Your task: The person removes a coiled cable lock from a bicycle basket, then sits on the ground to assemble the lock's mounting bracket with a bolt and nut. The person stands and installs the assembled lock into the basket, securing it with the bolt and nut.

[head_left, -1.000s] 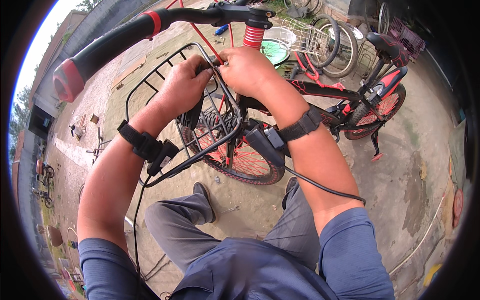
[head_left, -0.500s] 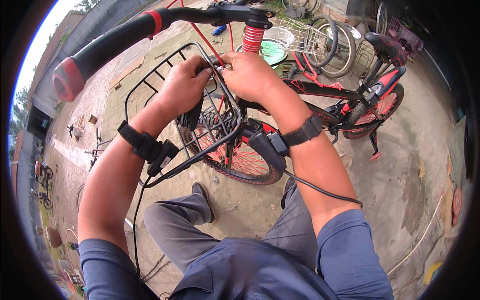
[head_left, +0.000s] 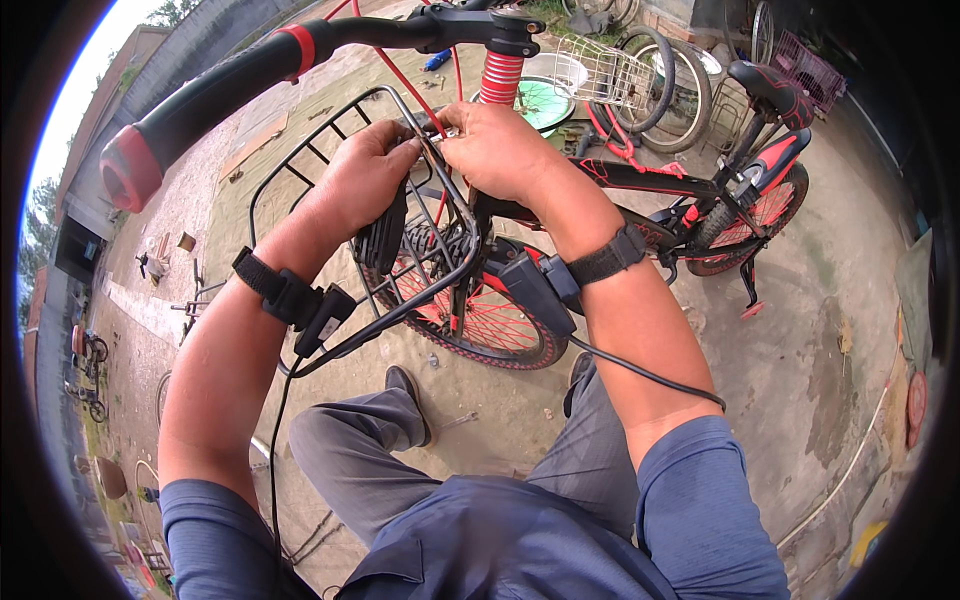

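A black metal wire rack (head_left: 372, 330) stands at the front of a black and red bicycle (head_left: 640, 180), below the handlebar (head_left: 215, 85). My left hand (head_left: 365, 180) is closed at the rack's upper edge, thumb and fingers pinched together. A folded black bundle (head_left: 382, 235) hangs just under it. Close by, my right hand (head_left: 500, 150) has its fingers curled at the same edge, beside the red cable (head_left: 410, 85) and the red-striped head tube (head_left: 501, 78). A small shiny bit shows at its fingertips; what they hold is hidden. The spoked front wheel (head_left: 500, 325) sits behind the rack.
Behind the bicycle are a white wire basket (head_left: 610, 72), loose tyres (head_left: 690, 110), a green round basin (head_left: 545, 100) and a pinkish cage (head_left: 808, 75). A blue object (head_left: 437, 61) lies on the ground beyond the handlebar. My legs (head_left: 365, 440) are below the front wheel.
Both hands stay at the rack's upper edge, with slight shifts of the fingers. The handlebar has moved slightly left, and more of the black bundle shows under my left hand.
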A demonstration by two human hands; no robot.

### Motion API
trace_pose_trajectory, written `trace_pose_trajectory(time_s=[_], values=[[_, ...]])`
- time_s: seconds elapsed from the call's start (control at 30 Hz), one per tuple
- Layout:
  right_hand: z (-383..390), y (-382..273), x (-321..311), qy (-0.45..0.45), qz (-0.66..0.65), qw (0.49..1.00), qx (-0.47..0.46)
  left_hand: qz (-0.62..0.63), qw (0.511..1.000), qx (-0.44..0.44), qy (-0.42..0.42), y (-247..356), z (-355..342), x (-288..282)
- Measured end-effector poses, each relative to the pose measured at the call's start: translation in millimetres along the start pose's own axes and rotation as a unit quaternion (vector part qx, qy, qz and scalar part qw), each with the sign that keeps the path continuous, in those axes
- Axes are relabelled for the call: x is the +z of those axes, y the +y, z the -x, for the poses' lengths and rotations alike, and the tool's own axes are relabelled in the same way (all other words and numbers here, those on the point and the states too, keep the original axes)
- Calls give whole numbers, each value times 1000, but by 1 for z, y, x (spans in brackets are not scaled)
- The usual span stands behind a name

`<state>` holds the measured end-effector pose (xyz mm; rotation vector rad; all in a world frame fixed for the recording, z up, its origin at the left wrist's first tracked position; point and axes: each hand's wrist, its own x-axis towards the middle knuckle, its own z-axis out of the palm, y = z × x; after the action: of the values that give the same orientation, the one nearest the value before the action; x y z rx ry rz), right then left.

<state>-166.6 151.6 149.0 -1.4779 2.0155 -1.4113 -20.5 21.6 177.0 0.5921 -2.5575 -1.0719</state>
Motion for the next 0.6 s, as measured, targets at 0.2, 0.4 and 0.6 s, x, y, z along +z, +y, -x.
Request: trace_pose_trajectory(time_s=[0.2,0.4,0.6], values=[[-1,3,2,-4,-20,1000,8,-58,998,26,29,-2,-2,1],[-3,4,2,-3,-10,1000,-6,-45,998,32,31,2,1,1],[0,1,0,-4,-4,1000,-4,-18,999,32,24,3,2,3]])
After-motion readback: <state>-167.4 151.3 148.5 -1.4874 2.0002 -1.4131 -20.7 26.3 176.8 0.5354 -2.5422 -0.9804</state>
